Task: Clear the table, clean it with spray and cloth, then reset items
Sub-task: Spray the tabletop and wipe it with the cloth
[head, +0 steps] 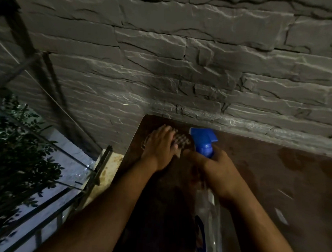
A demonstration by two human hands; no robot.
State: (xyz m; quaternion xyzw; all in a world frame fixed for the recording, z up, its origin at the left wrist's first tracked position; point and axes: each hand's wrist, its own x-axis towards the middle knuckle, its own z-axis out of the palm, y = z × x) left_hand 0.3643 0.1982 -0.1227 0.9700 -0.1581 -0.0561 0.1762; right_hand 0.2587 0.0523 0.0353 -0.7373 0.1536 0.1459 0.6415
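A dark brown table (263, 167) runs along a stone wall in dim light. My left hand (160, 146) presses a checked cloth (182, 140) flat onto the table's far left corner, fingers spread over it. My right hand (218, 171) grips the neck of a clear spray bottle (207, 208) with a blue trigger head (204, 140), held tilted over the table just right of the cloth. The bottle's lower end leaves the frame at the bottom. Wet patches show on the table to the right.
A grey stone wall (182, 70) stands directly behind the table. To the left a glass and metal railing (69, 171) borders a drop, with a leafy plant (19, 151) beyond it. A pale stained ledge (109, 169) lies between railing and table.
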